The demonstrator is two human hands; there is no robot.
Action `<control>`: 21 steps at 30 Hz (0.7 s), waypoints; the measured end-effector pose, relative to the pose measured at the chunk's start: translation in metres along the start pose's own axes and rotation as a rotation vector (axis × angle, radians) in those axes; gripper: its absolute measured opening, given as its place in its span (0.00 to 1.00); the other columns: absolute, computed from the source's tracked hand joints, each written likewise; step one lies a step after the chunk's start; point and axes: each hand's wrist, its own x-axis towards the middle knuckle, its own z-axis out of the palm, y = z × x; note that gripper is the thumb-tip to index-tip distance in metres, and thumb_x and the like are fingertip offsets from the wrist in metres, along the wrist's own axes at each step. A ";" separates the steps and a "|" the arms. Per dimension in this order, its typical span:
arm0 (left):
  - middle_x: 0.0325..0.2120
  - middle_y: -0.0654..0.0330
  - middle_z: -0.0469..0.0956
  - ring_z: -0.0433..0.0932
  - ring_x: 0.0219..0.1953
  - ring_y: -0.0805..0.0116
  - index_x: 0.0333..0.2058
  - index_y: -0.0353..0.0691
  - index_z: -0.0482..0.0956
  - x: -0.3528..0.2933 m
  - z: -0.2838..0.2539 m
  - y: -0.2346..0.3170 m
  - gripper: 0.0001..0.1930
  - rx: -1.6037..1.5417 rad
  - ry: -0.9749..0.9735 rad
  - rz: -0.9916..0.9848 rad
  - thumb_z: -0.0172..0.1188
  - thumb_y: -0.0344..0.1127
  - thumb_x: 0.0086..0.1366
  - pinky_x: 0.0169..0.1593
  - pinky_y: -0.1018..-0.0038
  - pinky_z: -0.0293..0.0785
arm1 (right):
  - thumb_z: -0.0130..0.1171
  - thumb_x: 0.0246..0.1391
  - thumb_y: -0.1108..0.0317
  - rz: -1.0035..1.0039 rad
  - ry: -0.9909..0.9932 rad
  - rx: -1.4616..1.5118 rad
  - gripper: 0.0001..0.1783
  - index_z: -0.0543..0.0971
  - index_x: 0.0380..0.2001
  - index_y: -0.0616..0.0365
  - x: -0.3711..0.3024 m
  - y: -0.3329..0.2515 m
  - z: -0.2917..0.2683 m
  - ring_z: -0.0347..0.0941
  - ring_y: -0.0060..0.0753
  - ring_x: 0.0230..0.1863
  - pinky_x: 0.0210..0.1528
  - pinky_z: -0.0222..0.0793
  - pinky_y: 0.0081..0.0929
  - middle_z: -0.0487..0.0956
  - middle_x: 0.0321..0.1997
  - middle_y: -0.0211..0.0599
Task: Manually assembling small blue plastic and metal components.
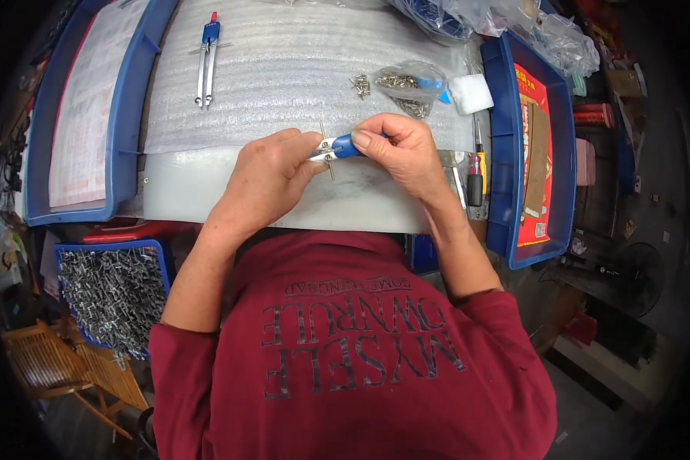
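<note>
At the left, printed sheets [88, 115] are kept in a long blue plastic tray [129, 115]; below it, a blue crate [163, 264] is filled with grey metal pieces [111, 295]. A silver drawing compass with blue head [211, 63] is laid on the white foam sheet [299, 77] of the table [207, 184]. In the middle, a blue-and-silver compass piece [345, 146] is held between both hands: its silver part is pinched in the grip of the left hand [274, 169], its blue end in that of the right hand [402, 153]. Farther right, a clear plastic bag of small screws [410, 88], a white block [471, 93] and a black-and-red screwdriver handle [475, 182] are seen.
</note>
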 end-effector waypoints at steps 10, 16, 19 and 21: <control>0.20 0.56 0.69 0.71 0.22 0.55 0.31 0.39 0.71 0.000 0.003 0.011 0.10 0.132 0.052 -0.087 0.59 0.29 0.48 0.24 0.65 0.67 | 0.54 0.52 0.68 0.087 0.126 0.169 0.08 0.75 0.29 0.63 0.000 0.010 0.005 0.58 0.08 0.22 0.22 0.53 0.08 0.69 0.21 0.20; 0.20 0.56 0.69 0.71 0.22 0.54 0.31 0.38 0.71 0.000 0.004 0.003 0.10 0.010 0.007 -0.050 0.59 0.29 0.48 0.24 0.65 0.67 | 0.54 0.52 0.67 0.016 0.070 -0.052 0.08 0.75 0.30 0.62 -0.002 0.009 0.001 0.60 0.09 0.24 0.26 0.56 0.09 0.70 0.22 0.20; 0.19 0.56 0.69 0.71 0.22 0.55 0.30 0.38 0.70 -0.001 0.005 0.007 0.09 0.047 0.021 -0.024 0.58 0.29 0.49 0.24 0.64 0.67 | 0.54 0.52 0.68 0.027 -0.007 0.001 0.08 0.75 0.30 0.62 -0.002 0.009 -0.003 0.60 0.10 0.25 0.28 0.57 0.09 0.70 0.23 0.21; 0.19 0.56 0.68 0.71 0.22 0.55 0.29 0.39 0.69 -0.001 0.007 0.014 0.09 0.120 0.037 -0.016 0.58 0.29 0.49 0.23 0.64 0.67 | 0.54 0.52 0.68 -0.020 0.056 0.098 0.08 0.74 0.29 0.62 -0.003 0.011 0.001 0.60 0.10 0.24 0.26 0.56 0.09 0.70 0.22 0.22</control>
